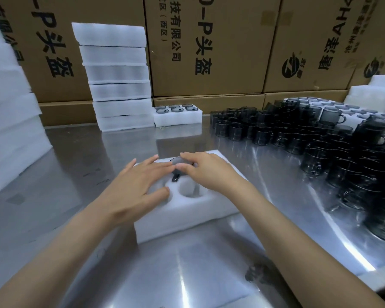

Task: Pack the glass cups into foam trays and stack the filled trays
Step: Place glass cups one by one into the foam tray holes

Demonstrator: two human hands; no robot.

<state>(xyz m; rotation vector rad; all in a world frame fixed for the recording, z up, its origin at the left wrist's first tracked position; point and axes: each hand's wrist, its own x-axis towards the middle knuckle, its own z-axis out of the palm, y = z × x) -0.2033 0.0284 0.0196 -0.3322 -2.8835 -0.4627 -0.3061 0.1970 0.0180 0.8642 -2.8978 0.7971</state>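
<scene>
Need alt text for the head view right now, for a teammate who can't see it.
Two bare hands, the left hand and right hand, press flat on a white foam tray on a steel table, over a dark glass cup seated in a far slot; a near slot is empty. Loose dark cups crowd the right; stacked trays stand behind, left.

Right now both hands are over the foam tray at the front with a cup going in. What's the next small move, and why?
Probably press the dark glass cup fully down with the left hand and right hand, then reach right to the loose cups. The foam tray shows at least one empty pocket at its near edge, so it looks far from ready for the stack of trays.
</scene>
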